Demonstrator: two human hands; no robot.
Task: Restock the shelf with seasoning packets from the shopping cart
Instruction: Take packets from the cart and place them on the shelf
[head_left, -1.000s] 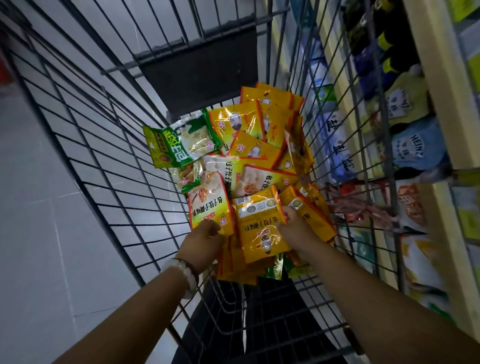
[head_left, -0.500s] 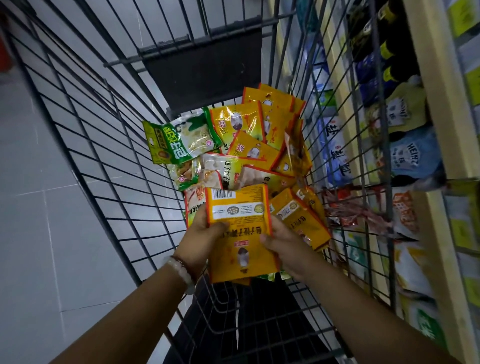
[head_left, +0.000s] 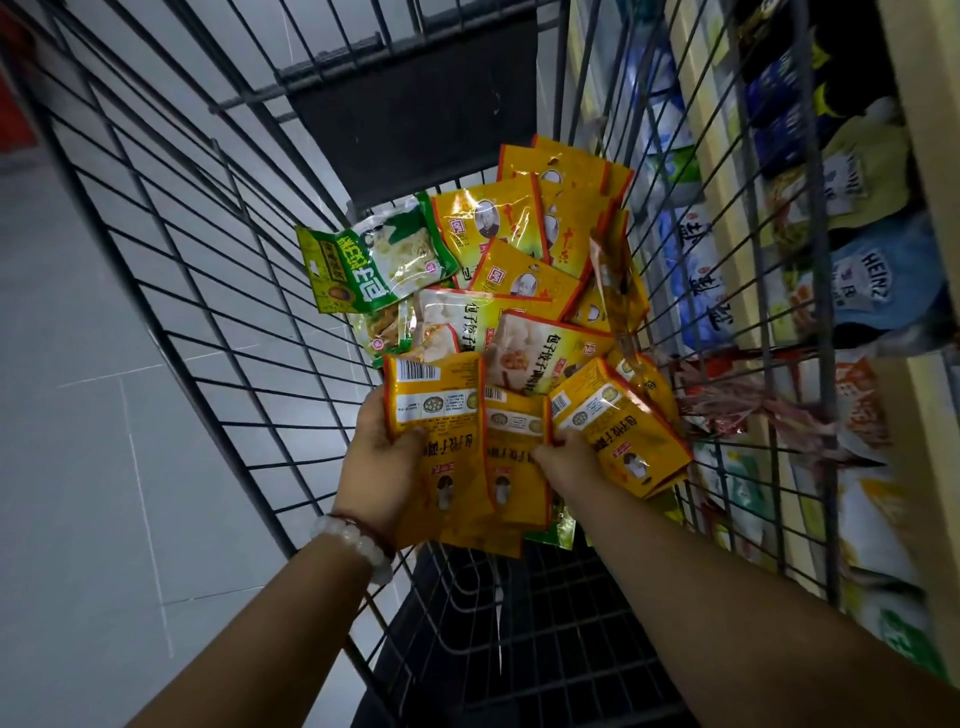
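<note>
holding two yellow packets (head_left: 435, 415), left hand (head_left: 382, 467), one green packet (head_left: 374, 265)

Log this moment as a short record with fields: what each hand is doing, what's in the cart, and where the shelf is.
left hand: left hand holds a stack of yellow seasoning packets, thumb on front
right hand: right hand grips another yellow packet beside the stack
cart: wire shopping cart with a loose pile of yellow packets and one green packet
shelf: shelf on the right, beyond the cart wall, stocked with Heinz pouches
wrist: white bead bracelet on left wrist
</note>
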